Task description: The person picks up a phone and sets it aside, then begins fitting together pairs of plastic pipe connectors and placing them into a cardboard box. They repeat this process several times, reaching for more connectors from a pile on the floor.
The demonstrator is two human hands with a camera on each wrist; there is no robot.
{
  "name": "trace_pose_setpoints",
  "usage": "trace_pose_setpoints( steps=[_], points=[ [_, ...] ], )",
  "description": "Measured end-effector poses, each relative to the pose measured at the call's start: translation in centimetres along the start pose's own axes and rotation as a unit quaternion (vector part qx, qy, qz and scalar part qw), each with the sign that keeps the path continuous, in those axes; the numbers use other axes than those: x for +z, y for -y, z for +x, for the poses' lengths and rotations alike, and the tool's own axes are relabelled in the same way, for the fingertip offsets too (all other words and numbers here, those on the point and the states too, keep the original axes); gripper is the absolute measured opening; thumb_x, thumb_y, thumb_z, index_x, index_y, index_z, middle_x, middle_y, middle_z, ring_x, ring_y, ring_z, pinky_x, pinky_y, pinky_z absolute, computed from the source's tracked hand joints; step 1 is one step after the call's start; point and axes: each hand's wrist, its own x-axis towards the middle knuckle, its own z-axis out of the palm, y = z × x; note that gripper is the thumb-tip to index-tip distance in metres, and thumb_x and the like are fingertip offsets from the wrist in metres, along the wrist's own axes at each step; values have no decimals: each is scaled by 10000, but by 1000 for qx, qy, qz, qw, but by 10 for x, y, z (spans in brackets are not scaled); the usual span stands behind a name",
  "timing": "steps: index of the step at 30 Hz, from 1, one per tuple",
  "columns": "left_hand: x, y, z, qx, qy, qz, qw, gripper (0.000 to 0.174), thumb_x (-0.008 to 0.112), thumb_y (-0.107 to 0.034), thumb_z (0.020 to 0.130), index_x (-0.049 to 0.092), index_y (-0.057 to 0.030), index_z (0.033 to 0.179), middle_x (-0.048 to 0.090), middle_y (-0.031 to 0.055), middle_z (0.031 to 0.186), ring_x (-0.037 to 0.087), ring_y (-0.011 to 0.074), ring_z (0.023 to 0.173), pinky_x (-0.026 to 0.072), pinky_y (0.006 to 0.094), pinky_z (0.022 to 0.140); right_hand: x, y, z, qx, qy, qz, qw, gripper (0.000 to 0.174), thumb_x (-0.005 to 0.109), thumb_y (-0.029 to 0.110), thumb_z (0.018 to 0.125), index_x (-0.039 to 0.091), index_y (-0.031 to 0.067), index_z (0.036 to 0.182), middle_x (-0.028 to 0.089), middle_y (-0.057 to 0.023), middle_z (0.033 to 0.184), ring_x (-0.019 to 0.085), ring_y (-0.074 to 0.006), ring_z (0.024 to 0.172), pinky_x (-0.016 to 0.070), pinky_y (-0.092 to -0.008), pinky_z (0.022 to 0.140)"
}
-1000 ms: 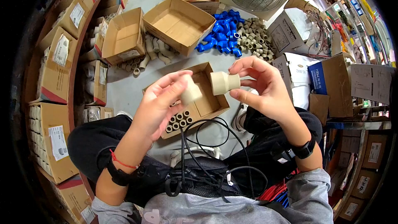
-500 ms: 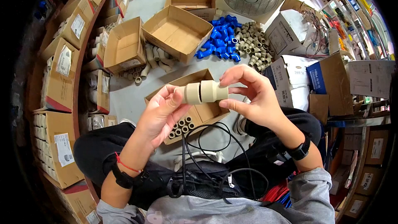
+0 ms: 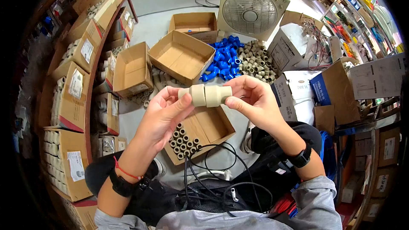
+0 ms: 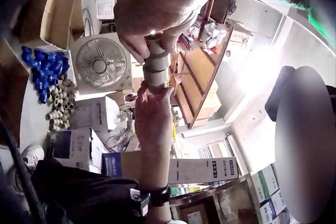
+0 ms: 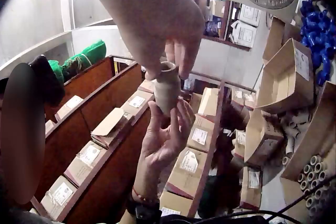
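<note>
Two beige pipe fittings are held level in front of the chest, wide ends facing with a thin dark line between them. My left hand (image 3: pixel 164 117) pinches the left fitting (image 3: pixel 197 95) between thumb and fingers. The right fitting (image 3: pixel 215 96) is gripped at its narrow end by my right hand (image 3: pixel 257 104). In the left wrist view both fittings (image 4: pixel 156 64) line up between the hands, and in the right wrist view the near fitting (image 5: pixel 167 85) shows its open round end. Below the hands is a cardboard box (image 3: pixel 219 130) with small beige fittings (image 3: pixel 183 142) in rows.
Ahead on the floor lie blue fittings (image 3: pixel 223 57), a pile of beige fittings (image 3: pixel 255 61) and an open carton (image 3: pixel 182 55). A fan (image 3: pixel 251 12) stands behind them. Shelved boxes (image 3: pixel 70 157) line the left side. Black cables (image 3: pixel 247 170) cross the lap.
The two fittings, apart one second ago, have come together end to end, and the slanted gap between them has narrowed. The head view has tilted, showing more of the floor ahead.
</note>
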Motion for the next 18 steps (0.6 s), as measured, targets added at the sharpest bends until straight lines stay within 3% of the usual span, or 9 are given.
trace_pose_setpoints(
  steps=[4,8,11,13,18],
  points=[
    [12,-13,12,7,26,60,998,260,638,-175,739,457,-86,902,530,30,947,505,100,892,403,249,826,-8,0,5,1,-54,47,997,198,622,139,752,528,-2,854,588,-43,744,554,-71,638,449,-191,577],
    [17,-12,23,56,56,115,990,270,657,-173,723,461,-79,882,557,36,926,515,96,857,403,234,785,-15,4,7,13,-82,66,994,209,602,206,774,540,9,803,574,-40,670,534,-68,557,431,-179,509],
    [16,-6,24,100,58,147,982,261,673,-80,695,453,-62,834,560,70,929,543,122,820,446,255,755,-16,4,9,21,-96,53,994,226,592,243,782,549,22,760,560,-21,614,506,-49,501,403,-163,451],
    [17,-4,14,97,41,142,984,276,683,-46,675,444,-67,811,565,75,919,543,124,826,439,261,748,-11,3,7,10,-91,53,994,230,585,245,787,547,26,727,542,-8,595,490,-39,487,395,-163,436],
    [8,5,-14,149,19,169,974,345,700,12,627,408,-54,799,549,97,942,545,135,846,473,264,742,5,-4,-2,86,-25,46,995,296,507,281,832,543,32,676,491,14,525,446,-31,443,349,-164,405]
  ],
)
